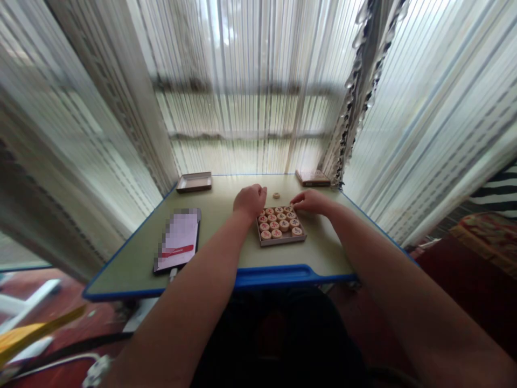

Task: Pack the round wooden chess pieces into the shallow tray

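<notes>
A shallow box on the table holds several round wooden Chinese chess pieces in rows, marked in red on the left and dark on the right. The front row has a gap between its pieces. My left hand is closed at the box's far left corner, its fingers curled; what they hold, if anything, is hidden. At the far right corner, my right hand has its fingertips pinched together on what looks like a piece at the box's edge. One loose chess piece lies on the table beyond the box, between both hands.
An open, shallow lid or tray lies at the table's far left. A flat brown box is at the far right. To the left, a phone with a cable plugged in lies on the blue-edged table. Sheer curtains hang behind.
</notes>
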`<state>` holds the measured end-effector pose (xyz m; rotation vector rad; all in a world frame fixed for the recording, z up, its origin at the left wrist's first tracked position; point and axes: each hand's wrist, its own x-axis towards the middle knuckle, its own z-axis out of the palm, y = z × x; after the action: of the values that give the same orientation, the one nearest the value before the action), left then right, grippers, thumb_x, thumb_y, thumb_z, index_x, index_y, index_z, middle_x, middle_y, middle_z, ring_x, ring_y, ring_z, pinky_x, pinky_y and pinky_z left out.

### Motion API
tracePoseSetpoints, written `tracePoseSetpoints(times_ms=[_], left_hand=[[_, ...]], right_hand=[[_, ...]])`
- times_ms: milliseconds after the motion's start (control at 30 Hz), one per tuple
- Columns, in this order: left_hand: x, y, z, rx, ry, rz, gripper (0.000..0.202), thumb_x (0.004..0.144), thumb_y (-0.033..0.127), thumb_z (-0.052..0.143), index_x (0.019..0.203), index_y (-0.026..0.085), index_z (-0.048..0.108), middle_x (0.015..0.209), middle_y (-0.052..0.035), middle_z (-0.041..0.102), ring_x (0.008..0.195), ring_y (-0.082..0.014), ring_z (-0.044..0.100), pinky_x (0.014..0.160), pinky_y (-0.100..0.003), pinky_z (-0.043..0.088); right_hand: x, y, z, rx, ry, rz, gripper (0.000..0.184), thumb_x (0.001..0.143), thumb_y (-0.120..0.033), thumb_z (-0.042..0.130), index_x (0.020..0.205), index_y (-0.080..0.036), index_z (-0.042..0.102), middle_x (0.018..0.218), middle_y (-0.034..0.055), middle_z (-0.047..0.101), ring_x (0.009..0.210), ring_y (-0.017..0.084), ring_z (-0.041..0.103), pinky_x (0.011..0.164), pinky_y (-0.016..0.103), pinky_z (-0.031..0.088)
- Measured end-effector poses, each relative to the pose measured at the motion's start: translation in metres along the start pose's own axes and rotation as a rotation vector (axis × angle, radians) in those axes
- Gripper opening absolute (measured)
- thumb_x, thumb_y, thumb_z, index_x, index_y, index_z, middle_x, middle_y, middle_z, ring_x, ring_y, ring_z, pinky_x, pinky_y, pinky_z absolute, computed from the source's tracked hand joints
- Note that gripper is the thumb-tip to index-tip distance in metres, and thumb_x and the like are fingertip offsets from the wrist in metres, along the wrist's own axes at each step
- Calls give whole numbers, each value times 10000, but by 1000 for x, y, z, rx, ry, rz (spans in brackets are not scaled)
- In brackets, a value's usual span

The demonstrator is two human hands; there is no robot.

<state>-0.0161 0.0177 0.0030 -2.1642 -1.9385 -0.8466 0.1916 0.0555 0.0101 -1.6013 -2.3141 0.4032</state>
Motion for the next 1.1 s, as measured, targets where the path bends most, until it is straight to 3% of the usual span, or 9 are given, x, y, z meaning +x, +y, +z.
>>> tracePoseSetpoints(times_ms=[100,167,300,400,533,700,933,1100], left_hand=[[-2,-2,0,-3,38,-36,451,879,394,256,823,147,630,815,-120,659,770,-210,593,652,-294,380],[-4,-4,0,-2,61,-60,458,879,398,252,815,147,630,813,-124,661,767,-212,594,659,-296,377],[-7,-4,-1,-43,102,-84,465,878,423,249,802,153,619,795,-116,663,753,-206,597,651,-288,376],[-15,-2,-5,-137,169,-84,437,884,426,239,894,165,590,800,-86,666,753,-184,601,651,-267,381],[-35,1,-11,-206,224,-107,405,887,429,243,1002,174,534,789,-56,666,760,-169,601,666,-252,388],[-55,5,-15,-161,198,-97,393,889,411,244,964,175,550,803,-64,654,778,-170,589,692,-256,388],[-59,9,-18,-129,207,-1,443,895,399,214,770,178,577,750,-60,625,743,-156,557,698,-253,376],[-59,7,-18,-136,221,-7,438,892,396,222,750,179,575,733,-55,620,721,-153,548,681,-251,375]], right_hand=[[-20,-18,-5,7,171,-48,267,637,-204,643,885,-124,704,812,84,697,713,181,612,684,266,444],[-43,-32,-1,130,256,-158,361,653,-243,648,1000,-142,653,828,58,690,700,156,595,667,258,445],[-94,-49,22,237,400,-341,209,717,-296,611,888,-187,662,864,37,671,809,159,565,741,275,433],[-114,-48,35,220,497,-400,164,732,-280,607,866,-199,657,876,42,667,867,169,550,829,304,399],[-114,-44,39,188,509,-449,131,721,-259,620,834,-209,664,872,34,675,840,167,548,832,300,392],[-109,-44,43,169,451,-455,119,738,-255,604,825,-238,684,892,20,686,847,170,533,823,303,399],[-111,-45,47,119,445,-449,139,770,-288,579,826,-244,699,878,10,691,806,157,534,805,287,400],[-110,-43,47,93,433,-438,149,772,-289,575,839,-244,701,854,19,686,808,165,522,783,291,405]])
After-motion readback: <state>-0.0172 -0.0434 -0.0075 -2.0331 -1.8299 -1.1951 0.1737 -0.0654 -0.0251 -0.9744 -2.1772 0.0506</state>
